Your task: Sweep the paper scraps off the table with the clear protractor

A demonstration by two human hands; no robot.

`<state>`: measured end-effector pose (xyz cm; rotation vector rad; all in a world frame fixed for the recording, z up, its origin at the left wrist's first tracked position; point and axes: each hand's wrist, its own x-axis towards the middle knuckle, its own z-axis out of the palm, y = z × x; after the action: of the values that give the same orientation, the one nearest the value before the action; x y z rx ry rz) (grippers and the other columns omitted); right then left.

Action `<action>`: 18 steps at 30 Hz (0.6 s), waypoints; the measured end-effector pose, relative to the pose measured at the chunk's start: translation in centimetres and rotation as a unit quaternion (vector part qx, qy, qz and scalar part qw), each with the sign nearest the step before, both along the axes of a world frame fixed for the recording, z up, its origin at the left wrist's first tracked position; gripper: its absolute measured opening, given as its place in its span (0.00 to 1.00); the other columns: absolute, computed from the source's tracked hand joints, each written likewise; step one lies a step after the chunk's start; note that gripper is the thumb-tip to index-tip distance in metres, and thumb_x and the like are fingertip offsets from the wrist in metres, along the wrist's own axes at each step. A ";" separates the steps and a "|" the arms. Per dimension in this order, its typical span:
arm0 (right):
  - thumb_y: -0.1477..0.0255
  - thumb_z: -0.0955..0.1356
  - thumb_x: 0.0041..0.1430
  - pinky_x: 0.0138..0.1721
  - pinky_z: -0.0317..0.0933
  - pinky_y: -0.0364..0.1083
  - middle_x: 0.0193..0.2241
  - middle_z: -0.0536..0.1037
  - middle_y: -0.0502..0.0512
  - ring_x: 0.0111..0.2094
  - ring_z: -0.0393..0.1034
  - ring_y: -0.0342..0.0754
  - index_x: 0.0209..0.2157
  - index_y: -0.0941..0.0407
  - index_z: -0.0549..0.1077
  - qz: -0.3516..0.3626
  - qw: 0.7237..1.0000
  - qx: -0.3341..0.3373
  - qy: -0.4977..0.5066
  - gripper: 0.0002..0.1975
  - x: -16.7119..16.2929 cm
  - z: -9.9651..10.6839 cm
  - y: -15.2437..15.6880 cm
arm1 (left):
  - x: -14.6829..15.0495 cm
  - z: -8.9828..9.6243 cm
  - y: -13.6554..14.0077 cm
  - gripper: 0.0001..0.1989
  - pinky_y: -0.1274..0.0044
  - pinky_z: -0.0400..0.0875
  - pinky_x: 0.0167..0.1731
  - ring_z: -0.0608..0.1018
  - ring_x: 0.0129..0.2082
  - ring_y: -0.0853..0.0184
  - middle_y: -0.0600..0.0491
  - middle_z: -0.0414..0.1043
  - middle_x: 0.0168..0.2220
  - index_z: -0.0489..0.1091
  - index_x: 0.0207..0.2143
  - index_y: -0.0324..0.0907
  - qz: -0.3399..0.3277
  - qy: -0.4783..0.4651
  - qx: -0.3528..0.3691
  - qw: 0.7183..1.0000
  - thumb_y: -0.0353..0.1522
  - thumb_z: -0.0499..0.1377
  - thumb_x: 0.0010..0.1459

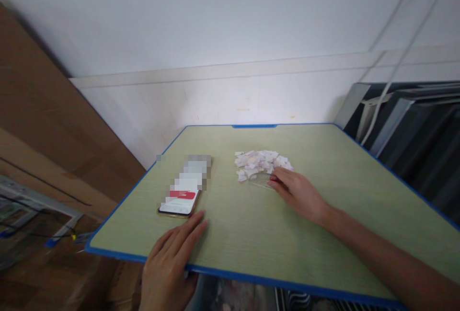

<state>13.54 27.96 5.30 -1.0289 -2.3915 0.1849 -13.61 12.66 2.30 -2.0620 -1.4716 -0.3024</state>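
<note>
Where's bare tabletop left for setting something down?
Right: between the right hand, paper scraps and blue right edge. Middle: between smartphone and scraps, down between left hand and right. Far: behind the scraps to the back edge. Crowded: at the scraps, where the right hand holds a thin transparent piece, and near left, by the smartphone.

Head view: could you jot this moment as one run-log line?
right hand: holding clear object by paper scraps | left hand: at near edge of table, by phone | phone: lying screen up
</note>
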 end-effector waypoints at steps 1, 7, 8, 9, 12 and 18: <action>0.75 0.59 0.63 0.30 0.57 0.44 0.26 0.71 0.54 0.28 0.66 0.47 0.29 0.57 0.66 -0.008 1.000 0.008 -0.005 0.09 0.0 0.0 0.0 | 0.0 0.0 0.0 0.31 0.74 0.68 0.43 0.78 0.45 0.69 0.53 0.74 0.51 0.62 0.52 0.41 -0.002 0.000 0.002 1.000 0.24 0.50 0.41; 0.74 0.58 0.65 0.31 0.58 0.45 0.27 0.73 0.55 0.29 0.68 0.48 0.30 0.56 0.67 -0.025 0.998 0.046 -0.030 0.11 -0.1 -0.1 0.2 | 0.0 0.2 -0.1 0.29 0.75 0.69 0.43 0.78 0.45 0.69 0.52 0.74 0.51 0.62 0.52 0.41 -0.006 0.003 -0.002 1.000 0.25 0.51 0.43; 0.74 0.58 0.65 0.30 0.58 0.45 0.27 0.73 0.55 0.29 0.68 0.48 0.30 0.56 0.67 -0.029 0.998 0.047 -0.030 0.11 0.0 -0.1 0.2 | 0.1 0.2 -0.1 0.29 0.74 0.69 0.43 0.78 0.46 0.69 0.52 0.73 0.52 0.62 0.52 0.41 -0.005 0.003 -0.002 1.000 0.25 0.51 0.43; 0.74 0.58 0.65 0.30 0.58 0.45 0.28 0.73 0.55 0.29 0.68 0.48 0.31 0.56 0.67 -0.037 0.998 0.046 -0.028 0.11 0.0 -0.1 0.3 | 0.1 0.2 -0.1 0.30 0.74 0.69 0.43 0.78 0.46 0.69 0.52 0.73 0.52 0.62 0.52 0.42 -0.003 0.003 -0.003 1.000 0.24 0.51 0.42; 0.74 0.59 0.64 0.30 0.57 0.45 0.27 0.73 0.56 0.28 0.67 0.48 0.30 0.56 0.67 -0.048 0.998 0.037 -0.021 0.10 0.1 -0.1 0.5 | 0.1 0.1 0.0 0.30 0.74 0.69 0.43 0.78 0.46 0.69 0.53 0.73 0.52 0.62 0.52 0.42 0.000 0.002 -0.002 1.000 0.23 0.51 0.42; 0.75 0.58 0.64 0.31 0.58 0.45 0.28 0.73 0.56 0.29 0.67 0.48 0.31 0.57 0.68 -0.016 0.999 0.035 -0.022 0.10 0.2 -0.1 0.3 | 0.0 0.0 -0.1 0.30 0.74 0.70 0.42 0.79 0.45 0.70 0.52 0.73 0.52 0.62 0.52 0.41 -0.004 0.015 -0.003 1.000 0.25 0.51 0.41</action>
<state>13.71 28.30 5.21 -1.0482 -2.4001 0.0664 -13.64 12.58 2.31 -2.0684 -1.4493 -0.2687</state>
